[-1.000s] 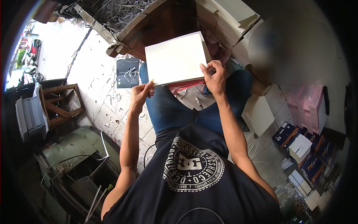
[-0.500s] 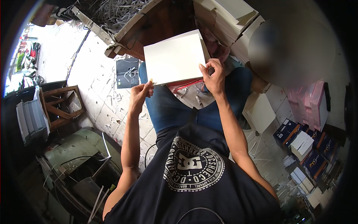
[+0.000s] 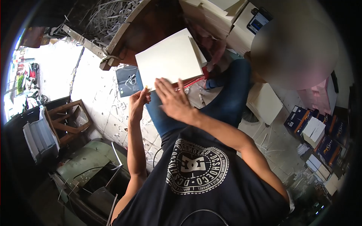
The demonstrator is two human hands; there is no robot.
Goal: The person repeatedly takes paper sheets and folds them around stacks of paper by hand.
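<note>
Over my knees lie cream-coloured paper sheets (image 3: 167, 58), stacked slightly askew, with a lower layer showing at the right edge. My left hand (image 3: 138, 101) pinches their near left corner between thumb and fingers. Flat against the near edge rests my right hand (image 3: 174, 98), fingers spread and a little blurred. Below the sheets a red object (image 3: 194, 81) shows between my legs; what it is I cannot make out.
A wooden bin of paper strips (image 3: 113, 19) stands at the upper left. Paper stacks (image 3: 215, 19) are at the upper right, near a blurred person (image 3: 294, 52). A dark folder (image 3: 127, 81) lies on the floor, a wooden frame (image 3: 69, 120) further left.
My right hand has let go of the right edge and moved left to the near edge, its fingers now spread. The sheets have shifted left and tilted. The view has turned slightly.
</note>
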